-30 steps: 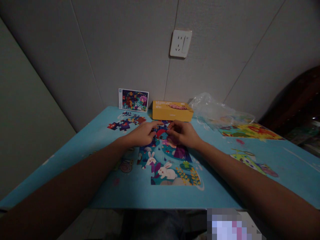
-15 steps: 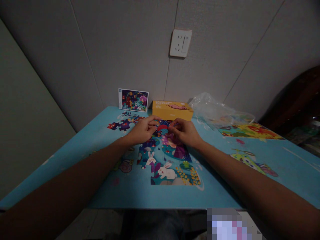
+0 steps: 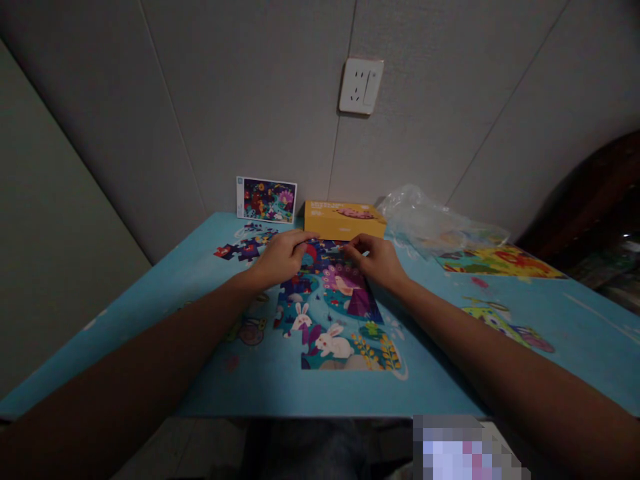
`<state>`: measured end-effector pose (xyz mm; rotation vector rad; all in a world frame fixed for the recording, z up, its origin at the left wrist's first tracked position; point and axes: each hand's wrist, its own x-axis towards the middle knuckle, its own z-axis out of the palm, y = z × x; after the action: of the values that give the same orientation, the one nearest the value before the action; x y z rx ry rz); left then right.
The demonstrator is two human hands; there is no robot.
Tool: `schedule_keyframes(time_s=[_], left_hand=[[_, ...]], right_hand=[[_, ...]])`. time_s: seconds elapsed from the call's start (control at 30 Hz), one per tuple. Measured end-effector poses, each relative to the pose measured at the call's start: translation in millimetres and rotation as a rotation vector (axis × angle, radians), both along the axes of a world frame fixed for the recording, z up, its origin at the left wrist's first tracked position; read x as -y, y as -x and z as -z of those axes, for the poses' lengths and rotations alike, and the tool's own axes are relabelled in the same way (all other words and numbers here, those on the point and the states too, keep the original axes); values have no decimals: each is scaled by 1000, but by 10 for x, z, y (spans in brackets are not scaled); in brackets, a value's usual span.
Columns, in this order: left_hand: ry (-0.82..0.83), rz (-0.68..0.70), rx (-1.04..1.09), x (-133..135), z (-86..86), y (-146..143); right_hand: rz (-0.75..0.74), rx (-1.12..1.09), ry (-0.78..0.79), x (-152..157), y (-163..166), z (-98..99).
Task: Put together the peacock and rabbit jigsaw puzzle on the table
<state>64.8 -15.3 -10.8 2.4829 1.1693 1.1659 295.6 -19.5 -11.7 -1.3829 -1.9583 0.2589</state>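
A partly assembled jigsaw puzzle (image 3: 333,313) with white rabbits and a purple peacock lies in the middle of the blue table (image 3: 150,307). My left hand (image 3: 280,257) rests on its far left corner with the fingers curled and pressing down. On the far right corner sits my right hand (image 3: 377,260), fingers bent and pinched against the top edge of the puzzle. Whether either hand holds a loose piece is hidden by the fingers. Both hands lie just in front of the yellow box (image 3: 344,221).
Loose puzzle pieces (image 3: 245,247) lie at the far left. A reference picture card (image 3: 267,199) leans on the wall. A crumpled clear plastic bag (image 3: 430,223) and a colourful printed sheet (image 3: 495,261) are at the right. A wall socket (image 3: 361,86) is above.
Both hands have slid apart and farther away, from the middle of the puzzle to its top corners, uncovering the red and purple part of the picture between them.
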Motion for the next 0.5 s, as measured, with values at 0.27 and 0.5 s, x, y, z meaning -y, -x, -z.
schedule_keyframes(time_s=[0.27, 0.5], left_hand=[[-3, 124, -145, -3, 33, -22], [127, 113, -111, 53, -29, -37]], right_hand=[[104, 330, 1, -195, -129, 143], [21, 314, 26, -262, -168, 200]])
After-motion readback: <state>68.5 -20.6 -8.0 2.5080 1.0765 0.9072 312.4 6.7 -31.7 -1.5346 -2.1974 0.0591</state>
